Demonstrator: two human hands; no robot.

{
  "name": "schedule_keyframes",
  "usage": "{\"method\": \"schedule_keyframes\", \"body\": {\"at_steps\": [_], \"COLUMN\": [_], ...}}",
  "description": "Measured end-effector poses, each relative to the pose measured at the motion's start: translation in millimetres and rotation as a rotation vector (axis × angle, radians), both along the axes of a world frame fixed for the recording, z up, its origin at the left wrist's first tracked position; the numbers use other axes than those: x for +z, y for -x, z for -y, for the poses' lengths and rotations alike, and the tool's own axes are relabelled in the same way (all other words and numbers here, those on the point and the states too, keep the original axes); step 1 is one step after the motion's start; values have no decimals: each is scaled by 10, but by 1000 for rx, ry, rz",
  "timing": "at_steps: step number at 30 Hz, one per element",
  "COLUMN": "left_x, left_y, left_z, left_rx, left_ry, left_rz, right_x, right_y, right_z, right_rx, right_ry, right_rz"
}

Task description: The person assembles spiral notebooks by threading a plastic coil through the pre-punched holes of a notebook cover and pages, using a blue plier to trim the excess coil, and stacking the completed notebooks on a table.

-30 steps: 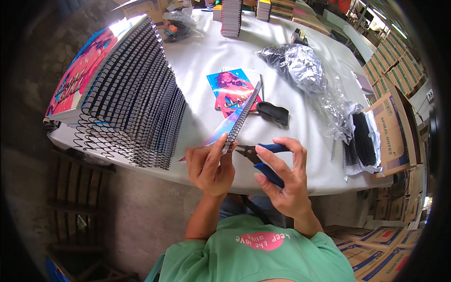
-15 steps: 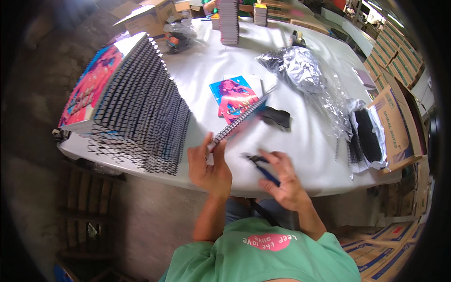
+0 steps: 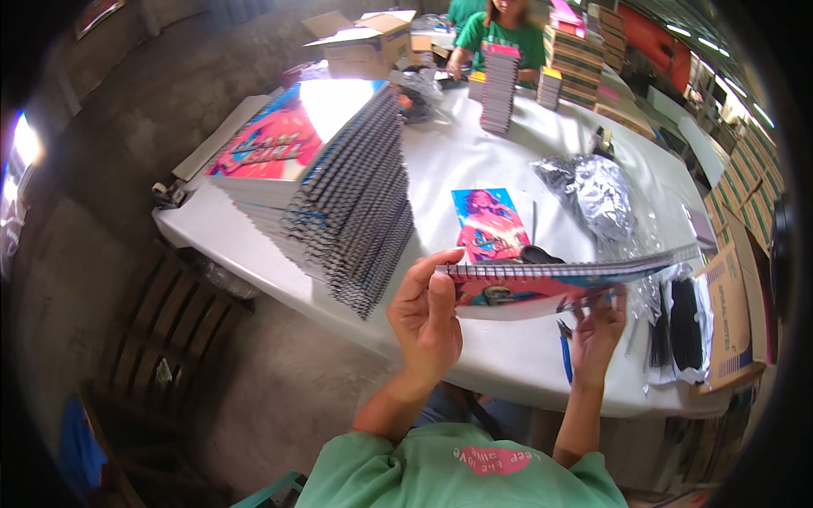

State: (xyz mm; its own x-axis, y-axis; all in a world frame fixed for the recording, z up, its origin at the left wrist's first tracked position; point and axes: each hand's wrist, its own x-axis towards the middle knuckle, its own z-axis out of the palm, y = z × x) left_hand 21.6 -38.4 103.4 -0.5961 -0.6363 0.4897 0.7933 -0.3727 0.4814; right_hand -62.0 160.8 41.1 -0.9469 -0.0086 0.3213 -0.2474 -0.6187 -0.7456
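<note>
A spiral-bound notebook (image 3: 525, 290) with a pink and blue cover is held up nearly level over the table, its coil along the top edge. My left hand (image 3: 430, 317) pinches its left end between thumb and fingers. Under the right part of the notebook, my right hand (image 3: 598, 332) grips the lower edge, its fingertips partly hidden. Blue-handled cutting pliers (image 3: 566, 351) lie on the table beside my right hand. Behind the notebook are a loose cover (image 3: 489, 222) with the same artwork and a black object (image 3: 539, 254), partly covered.
A tall stack of spiral notebooks (image 3: 351, 203) stands at the left. Silvery plastic wrapping (image 3: 597, 199) and an open carton (image 3: 730, 317) with black coils (image 3: 684, 322) are at the right. Across the white table (image 3: 474, 165), a person in green (image 3: 517, 34) stands behind a notebook pile (image 3: 500, 89).
The pliers have left my right hand and lie on the table. That hand now holds the notebook, which has swung from a slant to nearly level. The view has shifted toward the left.
</note>
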Motion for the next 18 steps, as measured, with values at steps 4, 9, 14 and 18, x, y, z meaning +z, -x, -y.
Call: {"method": "schedule_keyframes", "body": {"at_steps": [4, 9, 14, 18], "left_x": [549, 1375, 1560, 1032], "left_y": [-423, -564, -614, -483], "left_z": [396, 1234, 1896, 2239], "left_rx": [502, 967, 1191, 929], "left_ry": [545, 696, 622, 607], "left_rz": [-17, -69, 151, 390], "right_x": [869, 1958, 2940, 3667], "right_y": [234, 633, 1577, 1279], "right_z": [443, 1410, 1944, 2685], "right_rx": [-67, 261, 629, 492], "right_ry": [-38, -5, 182, -305], "right_rz": [-245, -401, -420, -828]}}
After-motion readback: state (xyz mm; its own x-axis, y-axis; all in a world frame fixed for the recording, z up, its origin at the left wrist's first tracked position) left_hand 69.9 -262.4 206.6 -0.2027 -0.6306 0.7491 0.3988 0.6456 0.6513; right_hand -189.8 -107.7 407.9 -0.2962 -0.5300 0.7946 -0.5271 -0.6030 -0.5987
